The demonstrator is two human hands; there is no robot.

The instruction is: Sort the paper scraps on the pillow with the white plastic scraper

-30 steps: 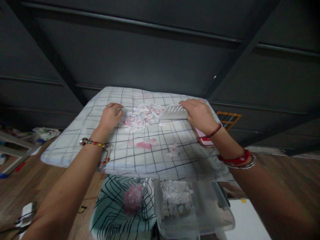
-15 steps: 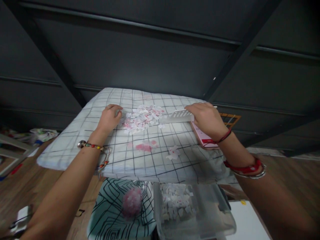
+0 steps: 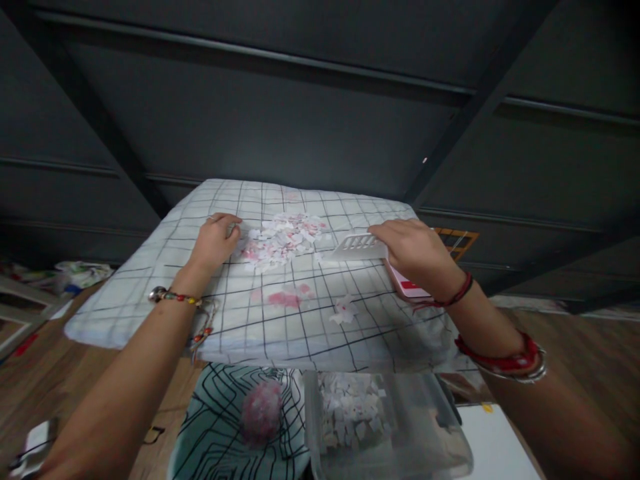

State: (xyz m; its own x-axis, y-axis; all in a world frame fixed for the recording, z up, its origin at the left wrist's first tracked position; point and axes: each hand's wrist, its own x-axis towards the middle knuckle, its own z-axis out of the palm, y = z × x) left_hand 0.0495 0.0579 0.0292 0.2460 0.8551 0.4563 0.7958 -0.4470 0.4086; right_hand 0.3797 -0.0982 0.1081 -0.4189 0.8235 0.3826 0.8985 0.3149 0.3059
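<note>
A loose pile of small white and pink paper scraps (image 3: 283,240) lies on the white checked cloth (image 3: 320,333). At the pile's left edge, my left hand (image 3: 216,241) rests with thumb and fingers apart, holding nothing. My right hand (image 3: 417,252) grips a white slotted plastic scoop (image 3: 357,247) by its right end. The scoop's thin edge points left, low over the cloth and just right of the pile. A pink smear (image 3: 287,297) marks the cloth in front of the pile, and a small clump of scraps (image 3: 344,311) lies to its right.
Below the cloth's front edge stand a teal patterned basin (image 3: 200,427) holding a pink ball-like clump (image 3: 261,413), and a clear plastic box (image 3: 420,427) with white scraps (image 3: 350,410). A pink box (image 3: 407,285) lies under my right wrist. Dark panels (image 3: 280,127) rise behind.
My right hand has drawn the scoop slightly toward me, and its slotted face is tilted differently. My left hand stays beside the pile. The view has shifted a little.
</note>
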